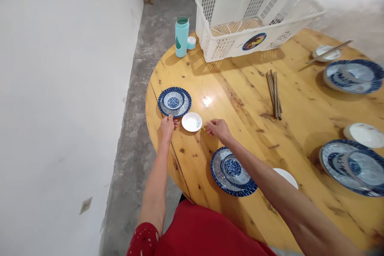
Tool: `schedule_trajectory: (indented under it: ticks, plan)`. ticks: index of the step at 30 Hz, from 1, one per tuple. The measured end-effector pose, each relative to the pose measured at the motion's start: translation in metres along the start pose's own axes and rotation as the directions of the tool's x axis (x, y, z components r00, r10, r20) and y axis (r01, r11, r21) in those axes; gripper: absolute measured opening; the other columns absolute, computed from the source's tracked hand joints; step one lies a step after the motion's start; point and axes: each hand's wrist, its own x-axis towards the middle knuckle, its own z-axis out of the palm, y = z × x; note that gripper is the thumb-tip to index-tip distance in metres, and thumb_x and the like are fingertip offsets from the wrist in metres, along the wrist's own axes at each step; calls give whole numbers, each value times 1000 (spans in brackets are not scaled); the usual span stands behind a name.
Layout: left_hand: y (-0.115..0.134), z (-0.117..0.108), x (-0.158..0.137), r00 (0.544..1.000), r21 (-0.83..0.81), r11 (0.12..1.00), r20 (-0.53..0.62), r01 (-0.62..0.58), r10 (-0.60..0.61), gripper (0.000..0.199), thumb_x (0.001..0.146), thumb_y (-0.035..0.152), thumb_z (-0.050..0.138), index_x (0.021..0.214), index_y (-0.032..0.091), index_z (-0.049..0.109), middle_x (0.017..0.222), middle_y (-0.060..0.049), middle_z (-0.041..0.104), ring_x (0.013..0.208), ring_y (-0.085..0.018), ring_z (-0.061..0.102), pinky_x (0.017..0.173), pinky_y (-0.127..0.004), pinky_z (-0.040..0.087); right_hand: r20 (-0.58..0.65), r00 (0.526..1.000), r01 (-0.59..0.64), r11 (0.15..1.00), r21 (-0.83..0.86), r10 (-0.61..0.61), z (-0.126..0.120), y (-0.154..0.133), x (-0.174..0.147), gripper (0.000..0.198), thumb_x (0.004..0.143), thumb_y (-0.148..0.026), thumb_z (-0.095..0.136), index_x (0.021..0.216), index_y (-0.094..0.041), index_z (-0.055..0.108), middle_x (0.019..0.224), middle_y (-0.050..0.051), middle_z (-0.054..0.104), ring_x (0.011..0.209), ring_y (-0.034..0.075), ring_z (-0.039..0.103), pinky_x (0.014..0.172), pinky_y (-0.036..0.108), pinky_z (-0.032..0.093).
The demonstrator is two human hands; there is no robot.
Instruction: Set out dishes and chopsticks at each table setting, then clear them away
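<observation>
My left hand (pixel 169 126) is loosely closed at the near rim of a blue-and-white plate (pixel 187 109), its thumb close to the edge; whether it touches is unclear. On that plate sits a smaller blue-patterned bowl (pixel 173 101). Between my hands a small white dish (pixel 191 122) rests on the wooden table (pixel 240 104). To its right, my right hand (pixel 218 129) has its fingers curled, with a small gap to the dish and nothing visible in them. Below my right forearm lies another blue-and-white plate (pixel 217 168) bearing a blue-patterned bowl (pixel 233 167).
A white plastic crate (pixel 231 48) stands at the far edge beside a turquoise bottle (pixel 181 40) and its cap (pixel 191 43). Several brown sticks (pixel 274 95) lie mid-table. More blue-and-white dishes (pixel 354 168) sit right. A white dish (pixel 286 177) is partly behind my right forearm.
</observation>
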Motion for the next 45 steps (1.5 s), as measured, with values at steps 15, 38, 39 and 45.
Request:
schedule_trajectory:
  ticks: [15,38,39,45]
  plan:
    - [11,4,11,1000,14,1000,-7,28,-28,35,101,33,44,73,17,58,82,-8,76,59,-11,67,58,-22,53,64,998,23,999,-36,-21,15,-5,2,24,88,-16,56,64,-17,60,54,1,62,46,12,59,45,18,46]
    - [15,1,23,999,-1,1000,31,17,-17,31,94,29,47,69,15,59,76,-13,76,60,-15,71,54,-22,52,68,998,-8,1000,-23,9,22,-4,2,21,88,-18,59,67,-17,59,55,-1,61,47,13,60,45,20,48]
    - [16,1,23,999,0,1000,34,15,-15,31,94,28,47,69,15,59,77,-13,76,59,-15,71,53,-22,52,67,998,-10,1000,-26,11,23,-4,3,22,89,-18,58,67,-17,59,55,-1,61,46,13,60,45,20,48]
    - [15,5,27,999,15,999,4,39,-39,27,93,26,47,69,17,57,76,-8,75,58,-13,69,55,-22,52,65,998,-11,1000,-16,12,23,-5,2,22,89,-15,58,67,-17,59,56,-1,62,46,12,60,44,19,47]
